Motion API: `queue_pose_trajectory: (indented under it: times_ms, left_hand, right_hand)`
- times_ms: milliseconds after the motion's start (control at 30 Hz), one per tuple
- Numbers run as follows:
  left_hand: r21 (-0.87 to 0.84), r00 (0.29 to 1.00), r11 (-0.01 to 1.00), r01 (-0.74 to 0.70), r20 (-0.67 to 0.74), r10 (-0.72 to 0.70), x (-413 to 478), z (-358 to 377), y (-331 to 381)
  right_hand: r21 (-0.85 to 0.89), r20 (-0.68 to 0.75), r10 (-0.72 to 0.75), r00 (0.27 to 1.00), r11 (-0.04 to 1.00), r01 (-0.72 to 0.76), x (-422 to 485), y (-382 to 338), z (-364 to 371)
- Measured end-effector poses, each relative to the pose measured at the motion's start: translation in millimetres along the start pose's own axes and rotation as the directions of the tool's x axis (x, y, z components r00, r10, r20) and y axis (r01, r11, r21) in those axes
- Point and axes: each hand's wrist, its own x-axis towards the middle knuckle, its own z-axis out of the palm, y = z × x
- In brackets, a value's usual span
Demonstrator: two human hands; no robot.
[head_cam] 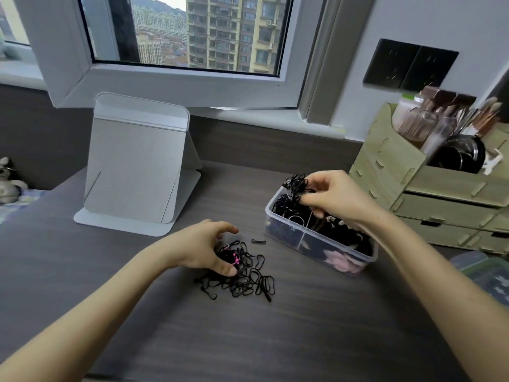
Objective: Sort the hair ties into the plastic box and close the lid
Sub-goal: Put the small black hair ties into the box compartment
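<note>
A loose pile of thin black hair ties point(248, 277) lies on the dark desk in the middle. My left hand point(205, 248) curls over the pile's left side and grips a black tie with pink beads point(234, 257). One stray tie point(258, 241) lies between pile and box. The clear plastic box point(305, 238) stands open to the right, with black ties and a pink item inside. My right hand point(336, 197) hovers over the box's far end, pinching a bunch of black ties point(296, 184).
A grey folding mirror stand point(137, 172) stands behind the pile. A wooden organiser point(440, 183) with brushes and jars sits right of the box. A translucent lid-like item point(487, 274) lies at the right edge. An open window frame overhangs the desk's back.
</note>
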Motion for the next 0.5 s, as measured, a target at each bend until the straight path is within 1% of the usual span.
queue_pose_trajectory:
  times_ms: [67,133,200,267,300,333,400,467,500]
  left_hand:
    - [0.019,1.0,1.0,0.003,-0.017,-0.003,4,-1,2]
    - [0.044,0.999,0.999,0.018,-0.032,-0.016,9,-2,5]
    - [0.077,0.998,0.996,0.032,-0.047,-0.029,14,-4,9]
    - [0.103,0.995,0.995,0.012,-0.097,-0.001,19,-5,14]
    - [0.106,0.989,0.994,-0.026,-0.145,0.042,22,-4,17]
    - [0.113,0.974,0.99,-0.086,-0.201,0.107,24,-1,20]
    - [0.195,0.921,0.953,-0.231,-0.272,0.279,28,7,28]
    - [0.326,0.882,0.887,-0.328,-0.232,0.411,36,14,34]
    - [0.369,0.874,0.861,-0.351,-0.202,0.443,40,17,36]
  right_hand:
    - [-0.203,0.043,0.01,0.999,0.979,-0.001,13,5,-6]
    - [-0.391,0.165,0.022,0.986,0.919,0.045,23,5,-7]
    - [-0.565,0.298,0.051,0.953,0.814,0.133,34,5,-3]
    - [-0.69,0.374,0.09,0.923,0.692,0.213,43,8,6]
    - [-0.712,0.396,0.108,0.912,0.664,0.23,47,9,10]
    - [-0.715,0.414,0.122,0.902,0.658,0.239,49,8,13]
    - [-0.699,0.443,0.142,0.885,0.672,0.243,51,5,16]
    - [-0.662,0.47,0.152,0.869,0.712,0.233,53,2,11]
    - [-0.633,0.479,0.163,0.863,0.745,0.21,55,1,6]
